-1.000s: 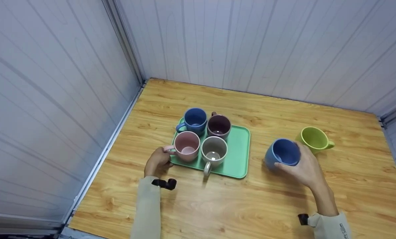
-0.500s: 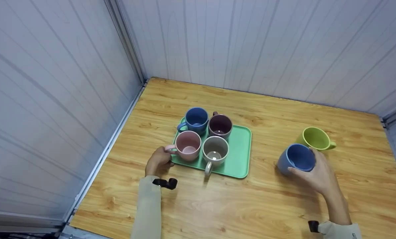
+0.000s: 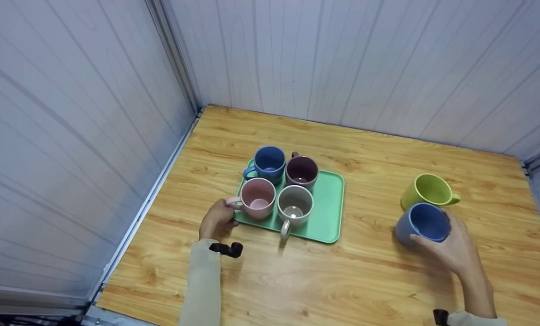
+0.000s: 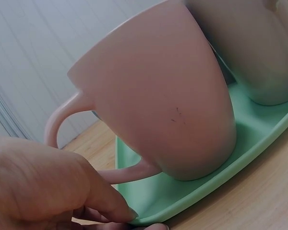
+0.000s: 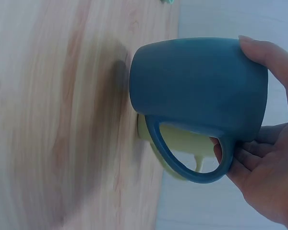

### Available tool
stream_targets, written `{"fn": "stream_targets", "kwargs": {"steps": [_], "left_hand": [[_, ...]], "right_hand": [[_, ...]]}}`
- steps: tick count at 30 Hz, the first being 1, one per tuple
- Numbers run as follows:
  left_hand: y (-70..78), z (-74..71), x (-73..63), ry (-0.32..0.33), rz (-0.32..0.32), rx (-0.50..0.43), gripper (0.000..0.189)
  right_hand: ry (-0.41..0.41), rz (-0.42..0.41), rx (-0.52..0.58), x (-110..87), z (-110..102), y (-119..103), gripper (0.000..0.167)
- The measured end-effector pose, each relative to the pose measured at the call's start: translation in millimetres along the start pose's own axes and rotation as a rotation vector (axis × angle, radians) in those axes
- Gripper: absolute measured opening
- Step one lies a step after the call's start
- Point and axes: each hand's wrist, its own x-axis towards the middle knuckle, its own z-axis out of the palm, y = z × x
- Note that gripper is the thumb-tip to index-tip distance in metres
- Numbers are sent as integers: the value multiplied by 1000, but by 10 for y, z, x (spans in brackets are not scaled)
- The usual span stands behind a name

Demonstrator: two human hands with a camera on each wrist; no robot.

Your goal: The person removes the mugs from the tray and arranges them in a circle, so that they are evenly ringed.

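Pale walls close in a wooden table, and on its right side the person's right hand grips a blue mug near the rim, thumb and fingers round it. It stands about upright, handle to the right, seemingly just off the wood. Just behind sits a lime cup; I can't tell whether the 2 touch. Well to the left lies a green tray, its left side crowded by a pink mug, gray mug, purple mug and second blue mug, 4 in all. Nearer to it, the left hand pinches its near left corner. I can read no brand or label anywhere.
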Motion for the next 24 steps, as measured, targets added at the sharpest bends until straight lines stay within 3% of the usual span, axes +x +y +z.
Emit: {"fn": "stream_targets", "kwargs": {"steps": [10, 17, 24], "left_hand": [[11, 16, -18, 1, -8, -51, 38], [-10, -5, 21, 15, 39, 123, 37], [3, -1, 22, 7, 32, 93, 37]], "right_hand": [[28, 38, -33, -18, -30, 151, 108], [14, 77, -17, -8, -33, 216, 107], [5, 110, -17, 0, -56, 274, 109]]}}
